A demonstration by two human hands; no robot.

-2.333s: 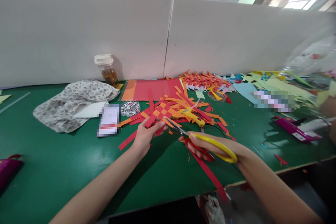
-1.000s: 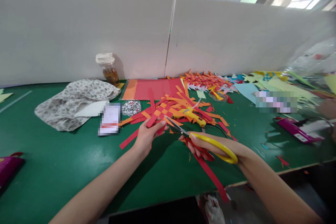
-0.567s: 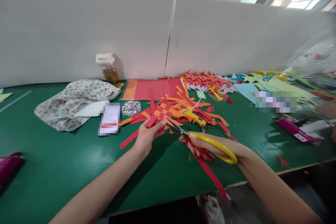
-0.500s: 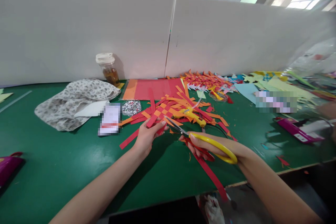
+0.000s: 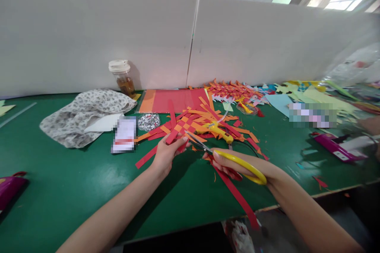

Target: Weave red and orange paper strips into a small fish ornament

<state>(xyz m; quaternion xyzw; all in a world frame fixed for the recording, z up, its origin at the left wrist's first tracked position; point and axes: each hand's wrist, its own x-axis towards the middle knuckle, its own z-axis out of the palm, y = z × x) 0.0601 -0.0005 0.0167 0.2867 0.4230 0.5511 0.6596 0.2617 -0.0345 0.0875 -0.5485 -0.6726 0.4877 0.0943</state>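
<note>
The person's left hand [image 5: 163, 152] has its grip pinched on a woven paper piece [image 5: 184, 125], a flat red-and-orange checkerboard with straight strips jutting from it, held above the glossy green worktop [image 5: 74, 182]. The grip of the right hand [image 5: 222, 164] is wrapped around scissors [image 5: 227, 155] with slim metal blades and rounded yellow and red handles; their tips meet the woven piece. A long, matte red strip [image 5: 237, 195] slants from beneath the right hand to the near edge.

Behind the hands, a smooth yellow glue gun [image 5: 218, 131] lies among crisp, tangled red and orange strips. Farther back are red and orange sheets [image 5: 178, 101] and spiky woven ornaments [image 5: 233, 89]. To the left lie a glittery cluster of small pieces [image 5: 148, 121] and a crumpled, grey-patterned cloth [image 5: 86, 118], with a transparent, white-lidded cup [image 5: 124, 82] just behind it.
</note>
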